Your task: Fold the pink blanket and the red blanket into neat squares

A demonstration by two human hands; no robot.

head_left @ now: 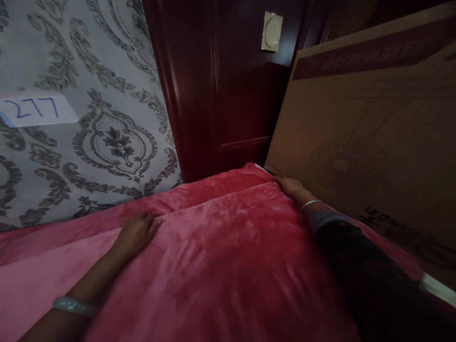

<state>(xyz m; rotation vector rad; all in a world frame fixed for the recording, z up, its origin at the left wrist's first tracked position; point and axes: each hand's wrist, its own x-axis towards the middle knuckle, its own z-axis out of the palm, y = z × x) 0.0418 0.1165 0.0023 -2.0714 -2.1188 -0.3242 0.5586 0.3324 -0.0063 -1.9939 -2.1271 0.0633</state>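
A thick, plush pink-red blanket [221,256] fills the foreground, with a folded edge running across it. My left hand [138,232], a pale bangle on its wrist, is closed on that edge left of the middle; its fingertips are partly hidden in the fabric. At the far right corner of the fold, my right hand [292,188] has its fingers closed over the blanket. A thin silver bracelet and a dark sleeve show on that arm. More pink-red fabric [213,183] lies beneath, beyond the fold.
A large cardboard box [356,123] leans along the right side, close to my right arm. Behind the bedding stand a dark red wooden panel [235,95] with a cream wall plate [271,32] and a patterned grey wall [117,118] bearing a paper label [39,110] marked 277.
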